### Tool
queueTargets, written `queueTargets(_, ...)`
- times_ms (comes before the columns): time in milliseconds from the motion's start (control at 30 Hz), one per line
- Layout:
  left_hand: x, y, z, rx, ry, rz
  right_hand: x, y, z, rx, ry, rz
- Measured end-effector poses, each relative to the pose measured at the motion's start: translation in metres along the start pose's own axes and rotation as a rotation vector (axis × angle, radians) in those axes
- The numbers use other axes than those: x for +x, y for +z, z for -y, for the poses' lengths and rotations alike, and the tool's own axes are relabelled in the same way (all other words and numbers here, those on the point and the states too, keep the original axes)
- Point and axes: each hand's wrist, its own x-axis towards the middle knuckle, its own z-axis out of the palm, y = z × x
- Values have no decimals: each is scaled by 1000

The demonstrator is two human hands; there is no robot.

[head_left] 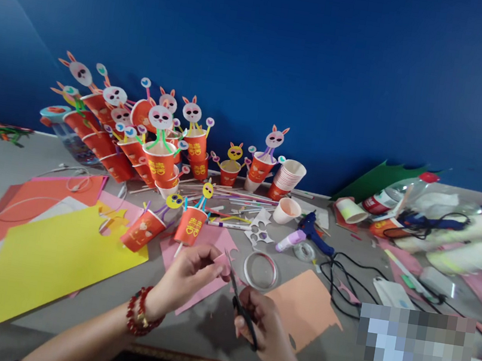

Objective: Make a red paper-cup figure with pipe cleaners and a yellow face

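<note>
My left hand [196,275], with a red bead bracelet at its wrist, pinches a small piece of pink paper [223,263]. In my right hand [263,325] is a pair of scissors [243,313] with dark handles, its blades pointing up and left at the pink piece's edge. Below the left hand lies a larger pink sheet [200,296], partly covered. Just past the hands stand two red paper cups [191,225] with yellow paper animal heads on stems. A roll of tape [260,269] lies beyond the scissors, and a peach paper sheet [301,307] with cut edges is to the right.
Yellow [53,255] and orange sheets spread across the left. Several decorated red cups [160,159] crowd the back left. A blue glue gun [317,234], glue stick [290,240], black cable [338,285] and a bottle [395,194] occupy the right. A blue wall [286,60] rises behind.
</note>
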Motion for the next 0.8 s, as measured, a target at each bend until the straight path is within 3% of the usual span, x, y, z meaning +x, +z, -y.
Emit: queueTargets(800, 2, -9, -1, 64, -1, 29, 1, -11, -4, -47, 46, 41)
